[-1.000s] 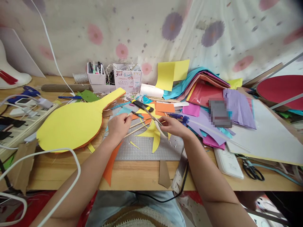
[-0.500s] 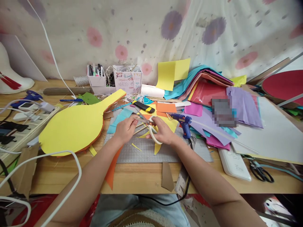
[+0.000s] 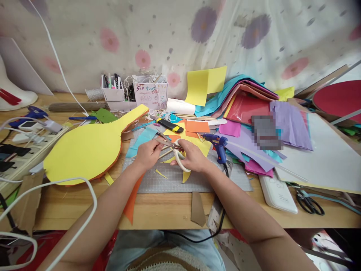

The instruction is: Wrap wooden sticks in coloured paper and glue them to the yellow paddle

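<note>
My right hand (image 3: 193,156) is closed round the white handles of a pair of scissors (image 3: 172,147), whose blades point left toward my left hand. My left hand (image 3: 148,153) pinches a thin wooden stick (image 3: 166,153) close to the blades. Both hands are over a grey cutting mat (image 3: 175,180), where yellow paper scraps (image 3: 186,175) lie. A big yellow paddle-shaped cutout (image 3: 84,148) rests to the left of my left hand.
A blue glue gun (image 3: 218,145) stands just right of my right hand, with its cord over the table edge. Stacked coloured papers (image 3: 248,109) fill the right side. Black scissors (image 3: 308,201), a white remote (image 3: 278,194), pen boxes (image 3: 113,88) and a power strip (image 3: 25,145) surround the mat.
My right hand moved left with the scissors toward my left hand. The blades now meet the stick my left hand holds, and the glue gun stands uncovered.
</note>
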Tool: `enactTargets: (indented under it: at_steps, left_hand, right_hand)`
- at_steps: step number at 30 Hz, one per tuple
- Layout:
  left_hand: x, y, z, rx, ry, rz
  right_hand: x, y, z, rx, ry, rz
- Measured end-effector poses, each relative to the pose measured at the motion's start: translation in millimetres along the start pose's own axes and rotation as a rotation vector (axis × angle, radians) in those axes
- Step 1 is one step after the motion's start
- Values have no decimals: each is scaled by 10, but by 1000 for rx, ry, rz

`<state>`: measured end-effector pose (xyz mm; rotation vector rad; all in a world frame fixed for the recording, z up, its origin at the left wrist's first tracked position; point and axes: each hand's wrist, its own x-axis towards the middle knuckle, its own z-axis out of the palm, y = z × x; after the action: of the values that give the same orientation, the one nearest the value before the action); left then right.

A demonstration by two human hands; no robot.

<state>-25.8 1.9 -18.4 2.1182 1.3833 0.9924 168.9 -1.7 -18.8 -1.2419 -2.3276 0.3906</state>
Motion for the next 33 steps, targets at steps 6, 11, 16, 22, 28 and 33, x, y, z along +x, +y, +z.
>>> enactTargets:
  at_steps: [6, 11, 16, 22, 28, 33]
  left_hand:
    - [-4, 2, -5, 15, 13, 17]
    - [-7, 30, -14, 22, 33, 15]
    - [-6, -3, -8, 31, 33, 15]
    - [-13, -27, -14, 21, 45, -8]
    - [5, 45, -62, -50, -12, -13]
    - [9, 65, -63, -139, -28, 33]
  right_hand:
    - [5, -45, -9, 53, -80, 53]
    - [10, -75, -23, 27, -60, 64]
    - [25, -104, -8, 39, -44, 73]
    - [37, -98, 22, 56, 42, 95]
    - [76, -49, 49, 137, 55, 182]
    - [64, -25, 12, 154, -2, 183]
